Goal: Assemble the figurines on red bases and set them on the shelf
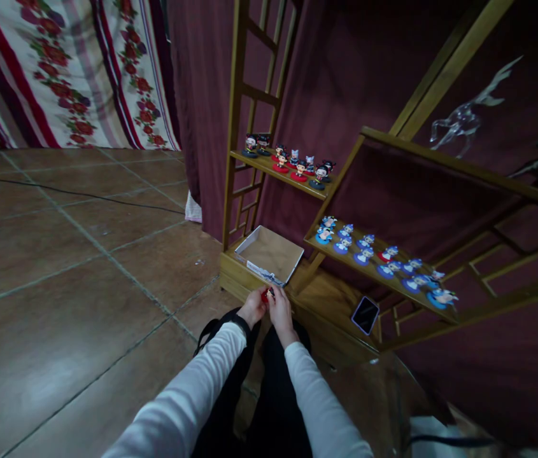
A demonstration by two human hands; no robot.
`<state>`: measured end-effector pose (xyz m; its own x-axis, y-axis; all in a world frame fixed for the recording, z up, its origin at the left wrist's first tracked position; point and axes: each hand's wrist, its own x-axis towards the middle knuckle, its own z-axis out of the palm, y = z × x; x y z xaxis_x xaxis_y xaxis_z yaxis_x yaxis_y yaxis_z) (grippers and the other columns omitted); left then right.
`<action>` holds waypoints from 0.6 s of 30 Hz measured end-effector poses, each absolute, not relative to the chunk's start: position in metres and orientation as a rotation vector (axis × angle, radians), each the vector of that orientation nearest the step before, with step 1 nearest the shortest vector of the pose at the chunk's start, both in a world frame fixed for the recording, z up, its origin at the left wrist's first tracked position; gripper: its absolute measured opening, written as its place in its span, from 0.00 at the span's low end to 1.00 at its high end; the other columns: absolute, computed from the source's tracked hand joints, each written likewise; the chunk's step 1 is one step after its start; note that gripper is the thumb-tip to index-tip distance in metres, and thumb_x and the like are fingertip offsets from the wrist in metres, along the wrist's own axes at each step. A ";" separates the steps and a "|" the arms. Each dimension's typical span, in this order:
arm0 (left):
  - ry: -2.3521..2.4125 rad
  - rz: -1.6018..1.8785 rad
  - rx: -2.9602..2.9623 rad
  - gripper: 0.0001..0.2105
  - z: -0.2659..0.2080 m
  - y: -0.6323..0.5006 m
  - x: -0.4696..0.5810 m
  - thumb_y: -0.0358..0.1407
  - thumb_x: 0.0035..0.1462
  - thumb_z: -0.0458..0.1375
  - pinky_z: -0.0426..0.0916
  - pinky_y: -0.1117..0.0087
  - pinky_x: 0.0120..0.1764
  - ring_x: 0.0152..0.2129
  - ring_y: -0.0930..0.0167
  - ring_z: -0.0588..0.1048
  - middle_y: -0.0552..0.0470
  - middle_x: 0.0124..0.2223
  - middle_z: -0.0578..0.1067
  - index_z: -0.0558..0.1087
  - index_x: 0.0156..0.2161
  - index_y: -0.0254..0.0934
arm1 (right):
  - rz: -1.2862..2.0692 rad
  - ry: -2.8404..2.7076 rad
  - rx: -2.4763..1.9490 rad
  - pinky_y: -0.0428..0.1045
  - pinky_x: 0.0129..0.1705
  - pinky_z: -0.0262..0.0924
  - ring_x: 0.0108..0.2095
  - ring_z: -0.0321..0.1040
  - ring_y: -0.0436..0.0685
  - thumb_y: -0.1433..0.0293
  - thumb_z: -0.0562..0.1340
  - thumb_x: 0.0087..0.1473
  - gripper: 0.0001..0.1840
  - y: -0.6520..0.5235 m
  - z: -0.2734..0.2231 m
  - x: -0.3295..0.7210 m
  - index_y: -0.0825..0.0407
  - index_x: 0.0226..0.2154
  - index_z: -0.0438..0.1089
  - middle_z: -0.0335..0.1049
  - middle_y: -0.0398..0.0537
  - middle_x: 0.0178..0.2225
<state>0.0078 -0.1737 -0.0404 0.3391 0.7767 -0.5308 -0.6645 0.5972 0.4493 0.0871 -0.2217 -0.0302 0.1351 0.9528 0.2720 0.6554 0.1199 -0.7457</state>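
Observation:
Between my two hands is a small red-and-black figurine [267, 294], partly covered by my fingers. My left hand [252, 308] closes on it from one side, and my right hand [280, 312] grips it from the other. Just beyond them, an open shallow cardboard box [272, 253] sits on the low wooden base of the shelf. Red and dark figurines [300, 169] stand on the upper left shelf board. Rows of blue-and-white figurines [364, 254], one on a red base, line the lower right board.
A phone [365, 315] lies on the wooden base [323, 289] to the right. On a higher board stands a clear glass horse [460, 124]. A dark cable [72, 193] crosses the tiled floor at left. Dark red curtain [206, 114] hangs behind the shelf frame.

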 end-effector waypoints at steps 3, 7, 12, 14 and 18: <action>0.745 0.964 0.157 0.10 -0.032 -0.178 0.004 0.30 0.60 0.46 0.67 0.76 0.25 0.19 0.75 0.71 0.51 0.23 0.71 0.67 0.31 0.32 | 0.551 -1.499 -1.546 0.52 0.49 0.62 0.42 0.69 0.55 0.70 0.54 0.53 0.22 -0.224 -0.032 0.087 0.50 0.52 0.62 0.69 0.53 0.47; 0.719 0.935 0.153 0.13 -0.021 -0.183 -0.006 0.33 0.62 0.42 0.68 0.74 0.25 0.20 0.74 0.73 0.48 0.25 0.73 0.68 0.36 0.30 | 0.611 -1.314 -1.478 0.51 0.47 0.63 0.40 0.70 0.55 0.68 0.55 0.52 0.18 -0.224 -0.040 0.087 0.52 0.46 0.67 0.69 0.54 0.47; 0.750 0.972 0.199 0.11 -0.018 -0.187 -0.009 0.32 0.62 0.45 0.68 0.77 0.26 0.20 0.76 0.72 0.49 0.27 0.73 0.69 0.37 0.30 | 0.853 -1.115 -1.341 0.52 0.43 0.65 0.38 0.70 0.56 0.65 0.60 0.46 0.15 -0.217 -0.049 0.083 0.51 0.38 0.71 0.73 0.49 0.39; 0.749 0.968 0.228 0.10 -0.021 -0.187 -0.007 0.32 0.62 0.46 0.66 0.77 0.25 0.19 0.76 0.71 0.50 0.26 0.73 0.69 0.36 0.31 | 0.971 -0.984 -1.270 0.52 0.39 0.66 0.35 0.71 0.55 0.63 0.62 0.43 0.16 -0.214 -0.050 0.081 0.51 0.37 0.71 0.74 0.47 0.36; 0.721 0.941 0.247 0.12 -0.026 -0.187 -0.006 0.33 0.63 0.45 0.62 0.78 0.21 0.17 0.77 0.69 0.52 0.23 0.71 0.68 0.31 0.32 | 1.189 -0.787 -1.162 0.50 0.31 0.66 0.26 0.69 0.53 0.61 0.66 0.37 0.20 -0.211 -0.047 0.078 0.51 0.35 0.71 0.74 0.44 0.29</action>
